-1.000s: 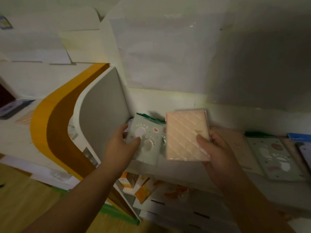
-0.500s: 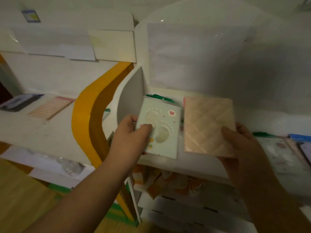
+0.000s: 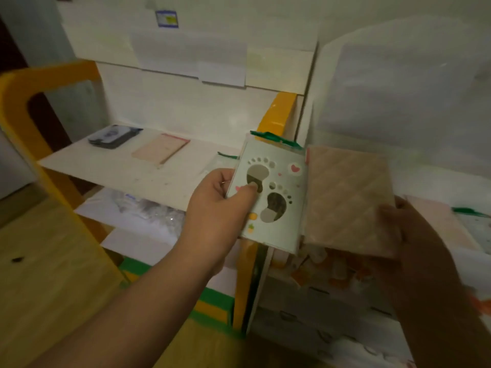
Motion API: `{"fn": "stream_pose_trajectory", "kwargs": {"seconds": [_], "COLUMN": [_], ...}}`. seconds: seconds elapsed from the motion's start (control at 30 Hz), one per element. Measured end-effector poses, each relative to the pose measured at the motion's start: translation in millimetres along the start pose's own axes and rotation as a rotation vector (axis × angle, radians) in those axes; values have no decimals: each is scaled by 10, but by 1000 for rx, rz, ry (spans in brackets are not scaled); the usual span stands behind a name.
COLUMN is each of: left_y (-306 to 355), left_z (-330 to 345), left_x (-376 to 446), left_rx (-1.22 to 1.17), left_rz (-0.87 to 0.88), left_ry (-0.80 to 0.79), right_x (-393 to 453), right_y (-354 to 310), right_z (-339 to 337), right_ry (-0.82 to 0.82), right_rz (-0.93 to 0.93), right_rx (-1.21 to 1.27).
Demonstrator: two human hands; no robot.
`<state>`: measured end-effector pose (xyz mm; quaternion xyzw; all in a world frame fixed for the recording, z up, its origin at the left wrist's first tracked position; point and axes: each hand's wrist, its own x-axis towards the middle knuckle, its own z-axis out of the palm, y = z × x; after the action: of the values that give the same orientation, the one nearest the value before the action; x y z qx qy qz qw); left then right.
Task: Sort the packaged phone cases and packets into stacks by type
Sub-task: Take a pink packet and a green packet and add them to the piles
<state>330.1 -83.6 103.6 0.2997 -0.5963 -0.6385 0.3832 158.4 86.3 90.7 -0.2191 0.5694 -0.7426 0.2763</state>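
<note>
Two packets were held above the shelf (image 3: 127,168), apart so that each type could be told. The green packet (image 3: 276,197), footprint-patterned, was pinched at its near-left edge by the left hand (image 3: 220,208), thumb on its face. The pink packet (image 3: 345,203), quilted, was gripped just right of it by the right hand (image 3: 414,240), fingers curled beneath. On the shelf a dark case (image 3: 113,135) and a pink stack (image 3: 160,151) lay well apart, evidently one place per type.

I hold a green footprint-patterned case packet (image 3: 273,197) upright beside a quilted pink one (image 3: 345,203); a dark case (image 3: 111,134) and pink packet (image 3: 160,151) lie apart on the shelf (image 3: 106,166).
</note>
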Motion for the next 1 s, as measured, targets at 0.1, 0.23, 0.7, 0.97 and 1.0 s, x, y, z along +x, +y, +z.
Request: {"fn": "stream_pose_trajectory", "kwargs": {"seconds": [0.1,0.23,0.7,0.97,1.0], "left_y": [48,39,-141,-333,-323], "left_z": [-446,-1016,-1945,-2195,-2216], "left_x": [-110,-218,83,915,1050], "left_rx": [14,57,48,140,158], "left_rz": [-9,-86,-74,-113,-113], "left_ry": [37,88,228,301,293], "right_x": [-201,-378,-314,316,416], "right_y": [194,387,796,1078,1104], "right_z": [416,917,2025,2393,2437], "right_ry": [46,22,-58,-21,-7], "right_rz": [-6,11,115,171,173], "right_rx": [50,15,93,106,112]}}
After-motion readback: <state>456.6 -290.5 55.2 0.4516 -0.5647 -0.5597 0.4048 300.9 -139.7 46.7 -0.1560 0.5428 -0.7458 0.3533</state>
